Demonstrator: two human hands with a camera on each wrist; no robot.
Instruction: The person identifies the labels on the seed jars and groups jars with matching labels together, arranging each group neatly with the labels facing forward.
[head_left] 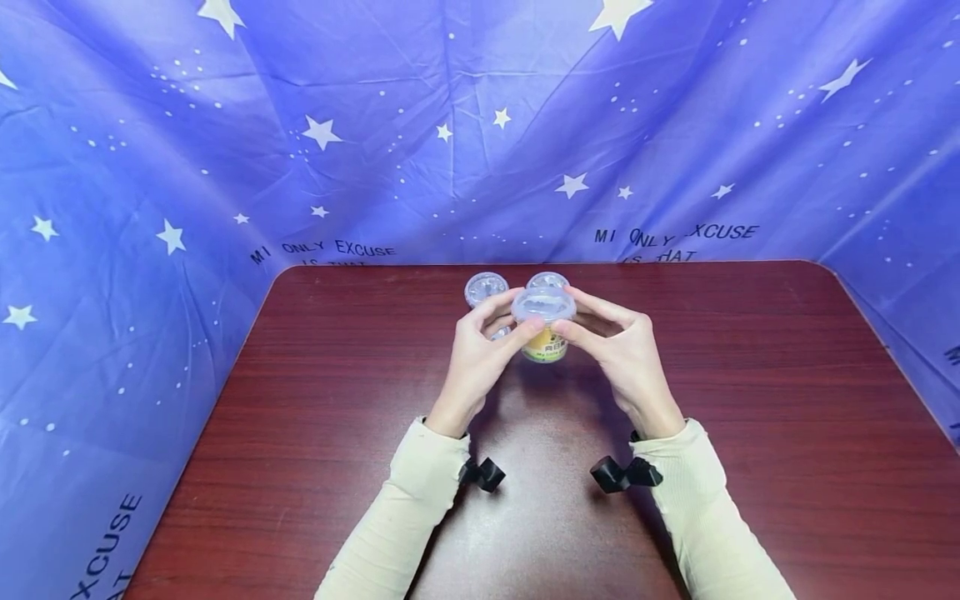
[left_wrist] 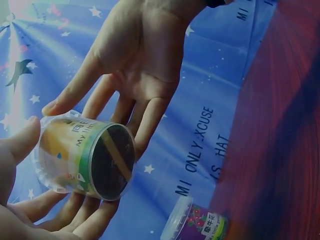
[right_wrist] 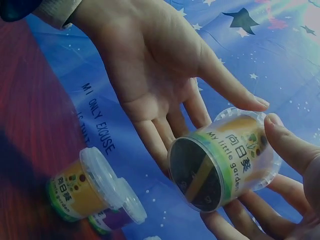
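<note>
Both hands hold a clear plastic cup with a lid (head_left: 545,343) between them, over the dark red table. It has a yellow and green "My little garden" label, and dark contents show through its base (right_wrist: 194,172) in the right wrist view. My left hand (head_left: 483,350) grips the cup's left side and my right hand (head_left: 626,354) its right side. Both thumbs lie at the front near the lid (head_left: 543,306), with the other fingers round the sides. In the left wrist view, the left hand (left_wrist: 20,170) is partly cut off at the lower left.
Behind the held cup stand more lidded cups, one at the left (head_left: 486,288) and one at the right (head_left: 548,281). An orange cup (right_wrist: 75,192) and a purple cup (left_wrist: 197,222) show in the wrist views. A blue star-patterned cloth (head_left: 450,125) hangs behind the table (head_left: 337,375).
</note>
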